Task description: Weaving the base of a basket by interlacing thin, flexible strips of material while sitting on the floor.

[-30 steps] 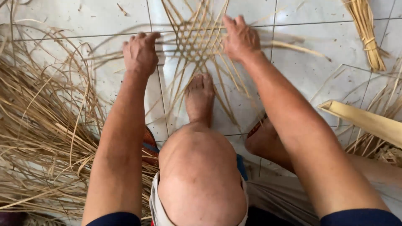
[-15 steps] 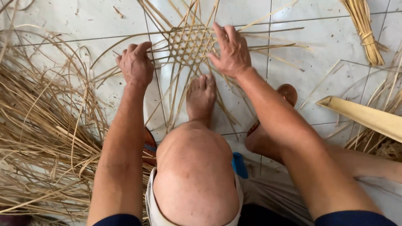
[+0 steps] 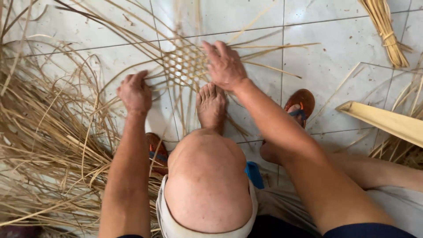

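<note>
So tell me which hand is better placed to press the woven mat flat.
Probably the right hand: it lies on the woven mat, while the left hand sits off its edge on loose strips.

Pale tiled floor [image 3: 335, 57], thin grout lines; soft even light.

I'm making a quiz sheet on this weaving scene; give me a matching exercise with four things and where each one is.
Things:
1. right hand
2. left hand
3. bare foot
4. tied bundle of pale straw strips

Places:
A. top right corner of the tiled floor
B. pressed on the woven strip mat
C. at the mat's left edge, on loose strips
D. on the mat's near strips

Pairs: 1-B, 2-C, 3-D, 4-A
</note>
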